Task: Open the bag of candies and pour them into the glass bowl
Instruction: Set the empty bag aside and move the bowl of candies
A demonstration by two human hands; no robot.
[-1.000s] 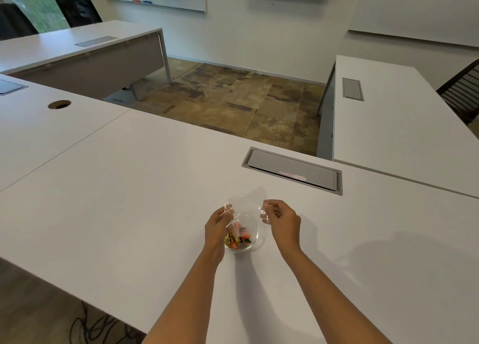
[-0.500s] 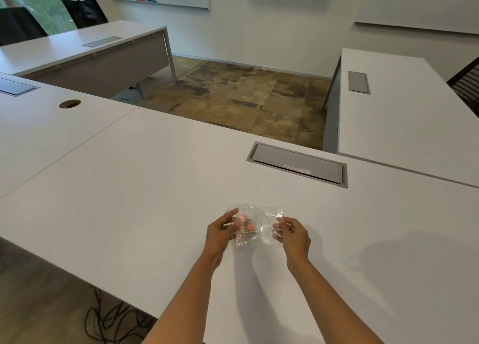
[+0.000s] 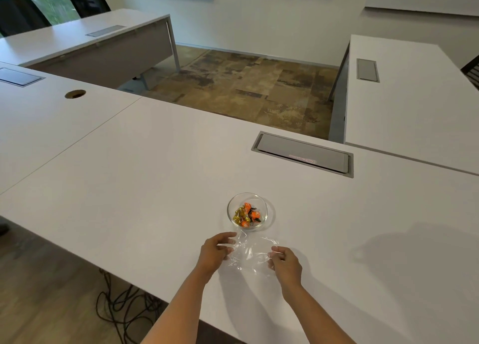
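A small glass bowl point(image 3: 261, 201) stands on the white table point(image 3: 145, 188) with several orange and gold wrapped candies point(image 3: 246, 214) inside it. Just nearer to me lies a clear, empty plastic bag point(image 3: 250, 255), flat on the tabletop. My left hand point(image 3: 215, 251) pinches the bag's left edge and my right hand point(image 3: 286, 263) pinches its right edge. Both hands rest low at the table, apart from the bowl.
A grey cable hatch point(image 3: 303, 154) is set into the table beyond the bowl. A round cable hole point(image 3: 75, 94) lies far left. Other white tables stand at the left and right, with black chairs point(image 3: 23, 14) at the back left. Cables point(image 3: 121, 310) lie on the floor below.
The bag was held over the bowl with candies in it. Now the candies are in the bowl and both hands have brought the empty bag down toward me onto the table.
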